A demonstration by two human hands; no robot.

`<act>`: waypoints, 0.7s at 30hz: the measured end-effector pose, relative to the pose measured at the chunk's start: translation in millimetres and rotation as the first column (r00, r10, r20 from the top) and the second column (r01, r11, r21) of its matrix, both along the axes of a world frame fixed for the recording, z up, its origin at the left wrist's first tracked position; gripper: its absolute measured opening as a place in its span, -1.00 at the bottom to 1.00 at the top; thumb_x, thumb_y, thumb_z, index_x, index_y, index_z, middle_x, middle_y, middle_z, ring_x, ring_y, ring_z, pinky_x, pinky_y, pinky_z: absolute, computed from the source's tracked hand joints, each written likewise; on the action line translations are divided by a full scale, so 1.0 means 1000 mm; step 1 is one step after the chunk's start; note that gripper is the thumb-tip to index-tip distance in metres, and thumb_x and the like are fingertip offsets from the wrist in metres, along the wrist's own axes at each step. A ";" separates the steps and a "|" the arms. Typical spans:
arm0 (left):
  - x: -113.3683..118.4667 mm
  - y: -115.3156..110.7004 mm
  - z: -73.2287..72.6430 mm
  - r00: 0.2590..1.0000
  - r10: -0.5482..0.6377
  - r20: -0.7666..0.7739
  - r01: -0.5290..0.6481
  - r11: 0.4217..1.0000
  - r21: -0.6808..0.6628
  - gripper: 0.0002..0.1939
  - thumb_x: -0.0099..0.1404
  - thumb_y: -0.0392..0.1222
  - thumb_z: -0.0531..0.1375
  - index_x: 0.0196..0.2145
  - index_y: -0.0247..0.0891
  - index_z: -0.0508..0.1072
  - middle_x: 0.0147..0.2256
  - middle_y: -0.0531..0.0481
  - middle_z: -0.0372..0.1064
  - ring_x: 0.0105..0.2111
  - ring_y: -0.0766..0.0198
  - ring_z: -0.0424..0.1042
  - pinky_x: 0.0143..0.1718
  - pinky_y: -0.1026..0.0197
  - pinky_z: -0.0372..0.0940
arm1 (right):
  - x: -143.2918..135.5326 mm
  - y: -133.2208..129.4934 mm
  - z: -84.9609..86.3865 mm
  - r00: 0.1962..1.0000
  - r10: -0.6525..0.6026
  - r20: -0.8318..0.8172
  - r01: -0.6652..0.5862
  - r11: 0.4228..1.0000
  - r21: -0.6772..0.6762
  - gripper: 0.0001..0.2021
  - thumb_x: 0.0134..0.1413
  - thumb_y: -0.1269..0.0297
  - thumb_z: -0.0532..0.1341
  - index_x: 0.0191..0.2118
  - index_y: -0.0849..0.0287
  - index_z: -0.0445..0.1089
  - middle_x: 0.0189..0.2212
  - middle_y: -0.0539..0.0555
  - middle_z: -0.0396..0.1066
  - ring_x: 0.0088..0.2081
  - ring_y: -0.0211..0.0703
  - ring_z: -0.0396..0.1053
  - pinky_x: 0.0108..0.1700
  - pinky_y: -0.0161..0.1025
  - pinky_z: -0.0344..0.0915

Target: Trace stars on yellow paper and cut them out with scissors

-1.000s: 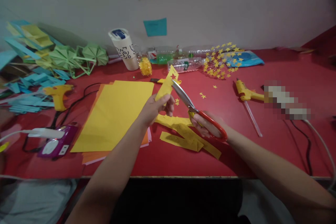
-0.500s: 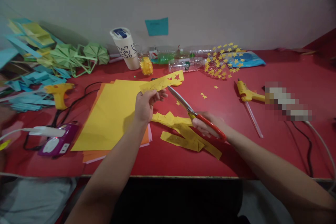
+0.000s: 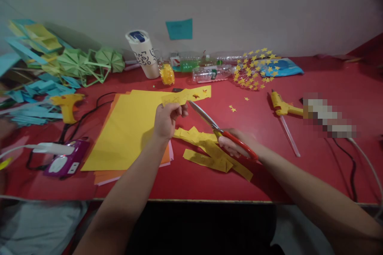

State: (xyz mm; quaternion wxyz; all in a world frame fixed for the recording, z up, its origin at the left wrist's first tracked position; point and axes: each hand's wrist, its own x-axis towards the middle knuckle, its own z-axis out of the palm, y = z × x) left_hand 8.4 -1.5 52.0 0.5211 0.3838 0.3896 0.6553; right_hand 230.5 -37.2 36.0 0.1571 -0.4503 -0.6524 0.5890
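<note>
Between the fingers of my left hand (image 3: 168, 121) is a yellow paper strip (image 3: 196, 94) with star-shaped cut-outs toward its right end. My right hand (image 3: 231, 143) grips red-handled scissors (image 3: 239, 143). Their blades point up and left, with the tips at the lower edge of the strip, near my left fingertips. Whether the tips touch the paper I cannot tell. Below lie several loose yellow strips (image 3: 206, 159), crossing each other. Small cut paper stars (image 3: 233, 109) rest on the red table. A stack of yellow sheets (image 3: 119, 131) over orange and pink ones lies under my left wrist.
A yellow glue gun (image 3: 279, 105) lies at right, another glue gun (image 3: 67, 105) at left by a purple power adapter (image 3: 67, 159). Plastic bottles (image 3: 212, 73), a tumbler (image 3: 143, 55) and a star-covered clear object (image 3: 254, 71) stand or lie along the wall. Folded paper pieces (image 3: 44, 87) fill the left.
The strip in my left hand has tilted and dropped slightly, so its cut-outs look narrower. The scissors have shifted a little left and down.
</note>
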 end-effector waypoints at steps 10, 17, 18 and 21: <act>-0.001 0.001 -0.002 1.000 0.023 -0.011 -0.023 1.000 0.015 -0.78 -0.10 -0.21 0.20 -0.80 -0.27 0.33 -0.67 0.02 0.33 -0.64 0.39 0.33 -0.56 0.30 0.24 | 0.001 0.001 -0.002 1.000 0.004 -0.020 -0.004 1.000 -0.016 -0.56 0.03 -0.15 0.19 -0.53 0.11 0.14 -0.72 -0.16 0.09 -0.72 -0.41 0.09 -0.67 -0.38 0.07; 0.000 -0.001 -0.002 0.999 -0.017 -0.036 0.017 1.000 0.008 -0.79 -0.10 -0.20 0.19 -0.80 -0.26 0.34 -0.68 0.03 0.34 -0.65 0.38 0.35 -0.57 0.29 0.25 | 0.002 0.001 -0.007 0.999 -0.014 -0.041 0.013 1.000 -0.027 -0.57 0.06 -0.14 0.18 -0.53 0.11 0.13 -0.72 -0.16 0.09 -0.73 -0.42 0.06 -0.68 -0.39 0.06; 0.000 -0.001 -0.001 0.999 -0.022 -0.039 0.023 1.000 0.007 -0.79 -0.10 -0.20 0.19 -0.80 -0.25 0.34 -0.68 0.02 0.34 -0.65 0.37 0.35 -0.57 0.28 0.25 | 0.002 0.000 -0.007 0.999 -0.019 -0.048 0.018 1.000 -0.025 -0.56 0.06 -0.14 0.18 -0.53 0.11 0.13 -0.72 -0.17 0.08 -0.73 -0.42 0.06 -0.68 -0.39 0.05; 0.000 -0.001 -0.001 0.998 -0.030 -0.050 0.030 1.000 -0.001 -0.79 -0.11 -0.20 0.19 -0.80 -0.25 0.34 -0.68 0.00 0.36 -0.64 0.34 0.38 -0.57 0.28 0.25 | 0.000 0.000 -0.004 0.998 -0.033 -0.060 0.031 0.999 -0.030 -0.54 0.02 -0.17 0.20 -0.54 0.11 0.13 -0.72 -0.17 0.08 -0.73 -0.43 0.06 -0.69 -0.38 0.04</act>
